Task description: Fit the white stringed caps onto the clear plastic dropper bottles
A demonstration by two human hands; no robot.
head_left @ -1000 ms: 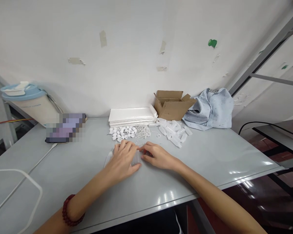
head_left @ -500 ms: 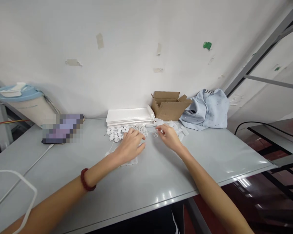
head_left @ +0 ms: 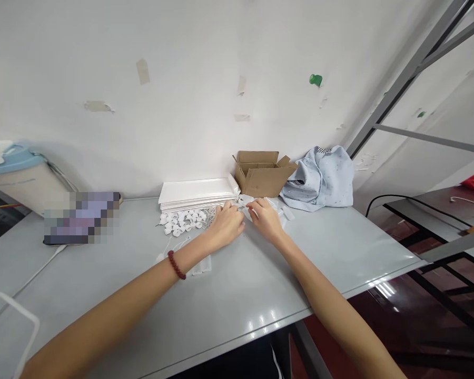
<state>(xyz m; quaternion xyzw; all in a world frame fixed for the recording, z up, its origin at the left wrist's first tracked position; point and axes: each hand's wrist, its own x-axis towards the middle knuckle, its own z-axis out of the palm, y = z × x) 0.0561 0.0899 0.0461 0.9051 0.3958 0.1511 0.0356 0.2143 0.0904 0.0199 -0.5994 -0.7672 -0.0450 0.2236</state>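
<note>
My left hand point(head_left: 226, 225), with a dark red beaded bracelet point(head_left: 176, 265) on its wrist, is closed with curled fingers at the edge of a tangle of thin white loops point(head_left: 210, 215). Close beside it, my right hand point(head_left: 263, 216) pinches with thumb and forefinger. Whatever lies between the fingertips of either hand is too small to make out. Small white caps point(head_left: 177, 222) lie in a heap to the left. Clear-white flat pieces point(head_left: 286, 211) are partly hidden behind my right hand. Below my left wrist lie small translucent pieces point(head_left: 202, 266).
A stack of flat white packets point(head_left: 199, 190) stands against the wall, next to an open cardboard box point(head_left: 263, 179) and a light blue cloth bag point(head_left: 319, 179). On the left are a phone point(head_left: 82, 218) with a white cable and a large lidded cup point(head_left: 23, 181). The grey table's point(head_left: 260, 295) front edge runs below my forearms.
Both hands have come together, the left moving right and forward towards the right hand. A small white loop seen earlier by my right fingertips is no longer distinct. The view has shifted right.
</note>
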